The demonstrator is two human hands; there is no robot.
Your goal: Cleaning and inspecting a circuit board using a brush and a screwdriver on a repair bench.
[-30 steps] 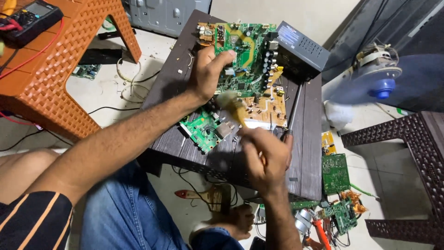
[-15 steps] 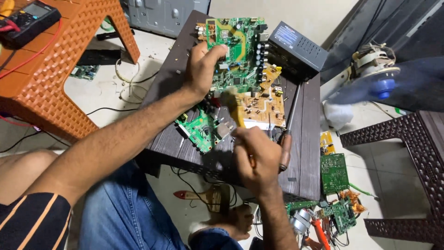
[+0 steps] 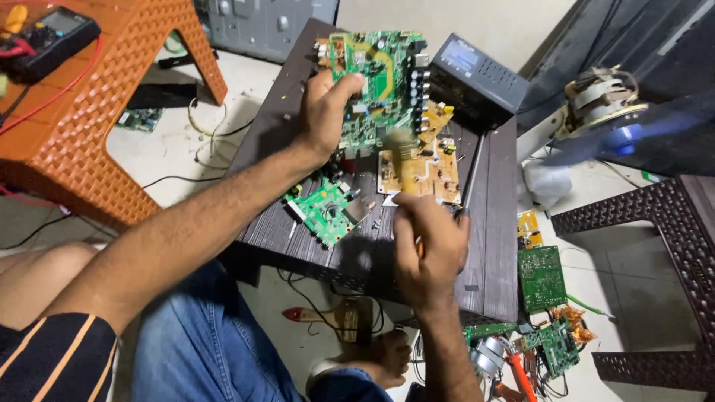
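Note:
My left hand (image 3: 324,112) grips the left edge of a large green circuit board (image 3: 376,82) and holds it tilted over the far end of a dark wooden table (image 3: 499,231). My right hand (image 3: 428,249) is closed around a small brush (image 3: 406,160). The brush is blurred, and its pale bristles point up towards a tan circuit board (image 3: 428,171) lying under the green one. A smaller green board (image 3: 324,210) lies on the table between my arms. A long thin tool (image 3: 471,179) rests beside the tan board.
A black box-shaped device (image 3: 477,74) sits at the table's far end. An orange stool (image 3: 104,112) at left carries a multimeter (image 3: 48,33). A fan (image 3: 607,112) and a brown woven stool (image 3: 670,216) are at right. More circuit boards (image 3: 541,277) and a paintbrush (image 3: 328,316) lie on the floor.
My left hand has lifted and tilted the large green board up off the table. My right hand, with the brush, has shifted slightly right under the board.

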